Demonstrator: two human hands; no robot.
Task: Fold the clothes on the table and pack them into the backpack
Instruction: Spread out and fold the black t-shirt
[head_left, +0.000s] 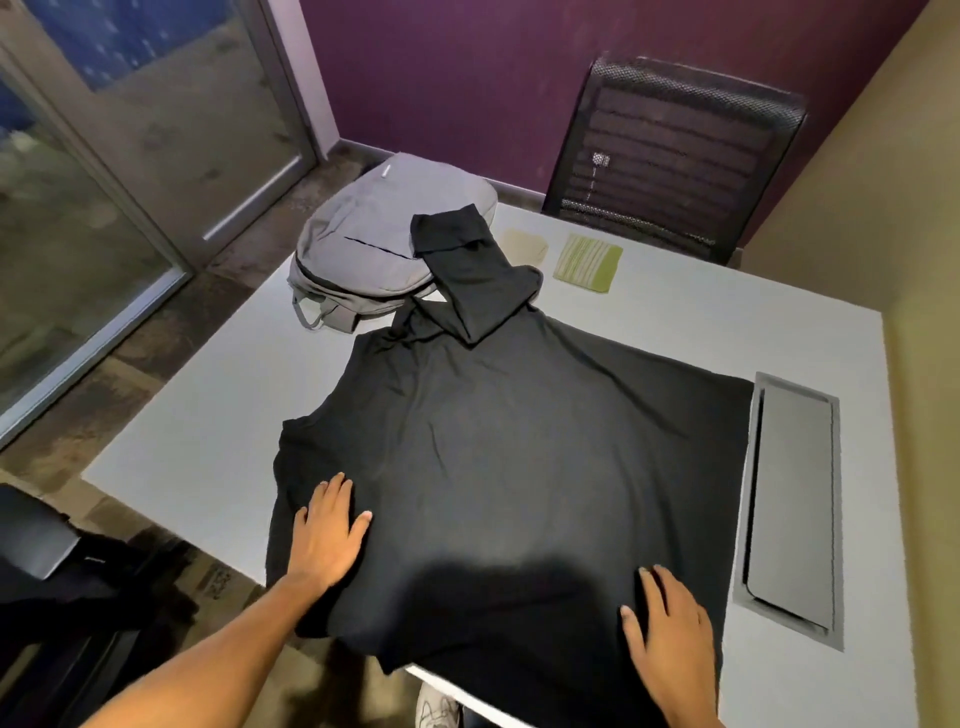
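grip: both hands lie flat, fingers straight and spread, pressing down on the near part of the large black soft-knit shirt (498, 457); neither holds any fold of it. left hand (327, 530) sits on the near-left edge of the cloth, right hand (667, 621) on the near-right corner.
table: the white rectangular table (208, 447) carries everything; its near edge runs under the cloth between the two hands.
shirt position: spread across the table from the palms outward, with its near hem hanging off the table edge below them.
shirt axis: its long axis seems to run from the hands away toward the far-left; one sleeve is doubled back at the far end, its cuff lying on the grey fabric backpack (374, 244).
backpack: well beyond the left hand, lying flat at the far-left table corner; it looks zipped shut.
small cloths: a beige folded cloth (524, 247) and a green striped folded cloth (588, 264) lie far beyond the right hand, just beside the sleeve.
risk, slipping: the overhanging hem could drag the shirt off the edge if the palms lift together.
risk, skewed fold: wrinkles in the middle and the bunched sleeve may get trapped, giving a lumpy fold.
risk, snagging: pulling the shirt nearer may tug the sleeve across the backpack or disturb the small cloths.
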